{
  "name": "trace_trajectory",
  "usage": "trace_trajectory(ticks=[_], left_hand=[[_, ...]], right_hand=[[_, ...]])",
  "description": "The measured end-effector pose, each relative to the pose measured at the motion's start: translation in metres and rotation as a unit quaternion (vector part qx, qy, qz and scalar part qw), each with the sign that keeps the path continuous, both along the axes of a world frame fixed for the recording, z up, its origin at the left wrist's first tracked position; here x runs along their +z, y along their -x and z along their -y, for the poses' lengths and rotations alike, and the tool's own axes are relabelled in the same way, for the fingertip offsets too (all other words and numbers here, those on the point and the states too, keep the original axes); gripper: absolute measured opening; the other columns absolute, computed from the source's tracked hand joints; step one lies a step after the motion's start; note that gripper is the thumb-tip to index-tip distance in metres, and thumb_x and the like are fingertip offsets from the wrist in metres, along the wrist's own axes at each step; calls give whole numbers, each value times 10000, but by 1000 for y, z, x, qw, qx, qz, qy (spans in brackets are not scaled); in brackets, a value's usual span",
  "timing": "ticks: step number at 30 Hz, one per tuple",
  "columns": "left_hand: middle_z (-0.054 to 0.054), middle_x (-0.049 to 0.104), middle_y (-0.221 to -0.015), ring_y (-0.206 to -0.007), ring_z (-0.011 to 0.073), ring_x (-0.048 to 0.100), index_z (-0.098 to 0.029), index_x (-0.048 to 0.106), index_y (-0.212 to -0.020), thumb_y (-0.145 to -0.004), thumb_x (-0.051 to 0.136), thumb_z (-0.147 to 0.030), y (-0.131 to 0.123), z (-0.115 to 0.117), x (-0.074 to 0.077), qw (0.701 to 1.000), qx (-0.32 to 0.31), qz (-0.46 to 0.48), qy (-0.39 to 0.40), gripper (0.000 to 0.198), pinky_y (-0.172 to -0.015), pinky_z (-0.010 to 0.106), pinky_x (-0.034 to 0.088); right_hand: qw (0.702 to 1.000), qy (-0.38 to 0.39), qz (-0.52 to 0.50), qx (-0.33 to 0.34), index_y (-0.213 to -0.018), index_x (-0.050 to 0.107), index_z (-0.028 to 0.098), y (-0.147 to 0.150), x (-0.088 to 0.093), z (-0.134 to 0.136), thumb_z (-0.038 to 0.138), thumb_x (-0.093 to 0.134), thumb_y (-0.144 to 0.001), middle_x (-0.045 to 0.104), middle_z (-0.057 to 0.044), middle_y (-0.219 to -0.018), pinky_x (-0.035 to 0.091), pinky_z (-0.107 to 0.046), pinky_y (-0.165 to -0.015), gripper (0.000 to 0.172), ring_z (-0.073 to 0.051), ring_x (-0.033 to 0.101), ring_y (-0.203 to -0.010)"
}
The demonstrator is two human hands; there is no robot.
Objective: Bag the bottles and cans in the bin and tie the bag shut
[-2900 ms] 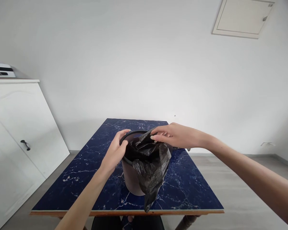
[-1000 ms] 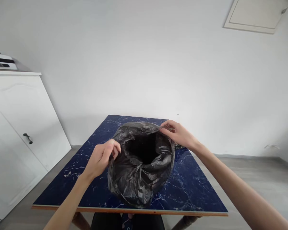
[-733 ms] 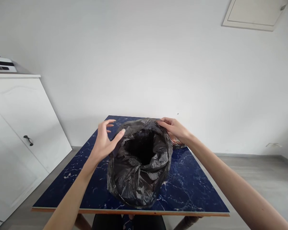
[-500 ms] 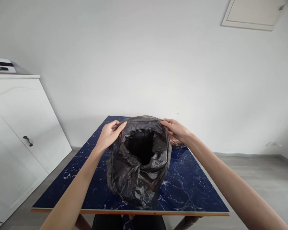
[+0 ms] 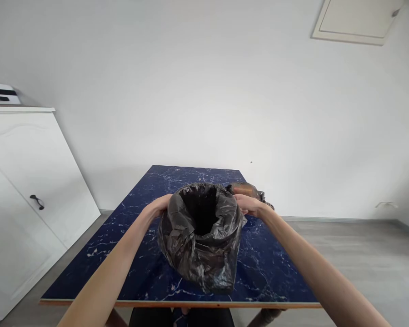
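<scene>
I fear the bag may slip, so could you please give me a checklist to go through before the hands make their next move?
1. Left hand on the black bag: ok, it grips the rim's left side.
2. Right hand on the bag: ok, it grips the rim's right side.
3. Bag's mouth open: ok, the dark opening faces up.
4. Bag wholly on the table: ok, though near the front edge.
5. What the bag covers: cannot tell, the plastic hides it.
6. Crumpled brownish thing clear of the right hand: cannot tell, it lies just behind it.
</scene>
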State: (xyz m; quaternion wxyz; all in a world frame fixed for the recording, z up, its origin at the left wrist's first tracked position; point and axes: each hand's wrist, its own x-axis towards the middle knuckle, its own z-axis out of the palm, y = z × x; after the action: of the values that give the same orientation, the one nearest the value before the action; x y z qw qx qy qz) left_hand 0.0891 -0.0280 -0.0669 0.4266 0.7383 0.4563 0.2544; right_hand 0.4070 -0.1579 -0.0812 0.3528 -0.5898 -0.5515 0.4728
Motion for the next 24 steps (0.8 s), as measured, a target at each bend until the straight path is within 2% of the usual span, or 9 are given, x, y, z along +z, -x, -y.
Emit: trace_trajectory(ticks=[2,4,7,8,10,13,16,20,24], left_hand=[[141,720,-1367,-1204,339,709,-195,733,-1284,-987,742,-519,12,8,5,1000,-2,4,-3,439,-985,474,622],[123,660,-1511,-1396,371,609,-244,707,-1363,-1002,643,-656,24,19,14,999,13,32,-37,552,-1136,483,540],[67,490,-1700,-1592,337,411,-326,567,-1534,-1045,448,-761,39,44,21,986,-17,123,-112,665,-1307,484,348],[71,439,-1735,-1619,342,368,-340,497,-1592,-1018,460,-800,42,54,20,978,-56,156,-128,736,-1327,493,315],[99,318,-1794,-1648,388,298,-359,296,-1701,-889,574,-894,44,73,12,961,-141,200,-133,1011,-1327,528,322],[125,164,-1835,-1640,482,268,-409,-4,-1744,-638,705,-987,41,91,-12,960,-173,192,-110,1436,-1261,597,423],[148,209,-1819,-1595,526,345,-414,-142,-1729,-519,786,-986,35,96,-40,976,-138,142,-87,1629,-1213,632,472],[203,317,-1773,-1549,550,413,-352,-205,-1724,-524,831,-951,33,94,-74,986,-129,98,-40,1694,-1185,668,484],[210,369,-1746,-1506,534,487,-359,-229,-1716,-591,901,-838,39,90,-94,985,-160,68,-11,1666,-1130,658,542]], right_hand=[[999,-6,39,-17,-831,698,213,-9,10,13,302,900,-782,644,4,-651,527,-273,-522,226,-127,556,-541],[995,-36,72,-54,-1058,738,212,-14,28,28,337,865,-839,765,-85,-964,635,-385,-777,282,-213,716,-817],[971,-165,105,-140,-1321,651,255,1,54,55,500,738,-969,690,-140,-1386,576,-506,-1078,438,-292,695,-1219],[960,-214,96,-151,-1388,616,274,12,58,64,553,678,-1005,634,-142,-1490,550,-529,-1126,478,-313,660,-1314],[958,-242,79,-129,-1561,478,330,37,58,78,638,670,-995,480,-136,-1667,509,-562,-1182,672,-347,548,-1469],[960,-259,68,-84,-1716,152,400,65,36,89,693,757,-913,172,-104,-1825,317,-608,-1310,1047,-363,238,-1664],[961,-276,-6,-32,-1719,-59,462,70,2,88,792,789,-821,11,-80,-1851,231,-612,-1332,1279,-349,58,-1701],[955,-287,-71,20,-1716,-192,402,63,-43,81,770,899,-698,41,-149,-1843,251,-564,-1331,1537,-365,149,-1687],[968,-241,39,52,-1723,-219,335,47,-62,81,606,963,-722,154,-188,-1822,291,-553,-1321,1573,-380,249,-1660]])
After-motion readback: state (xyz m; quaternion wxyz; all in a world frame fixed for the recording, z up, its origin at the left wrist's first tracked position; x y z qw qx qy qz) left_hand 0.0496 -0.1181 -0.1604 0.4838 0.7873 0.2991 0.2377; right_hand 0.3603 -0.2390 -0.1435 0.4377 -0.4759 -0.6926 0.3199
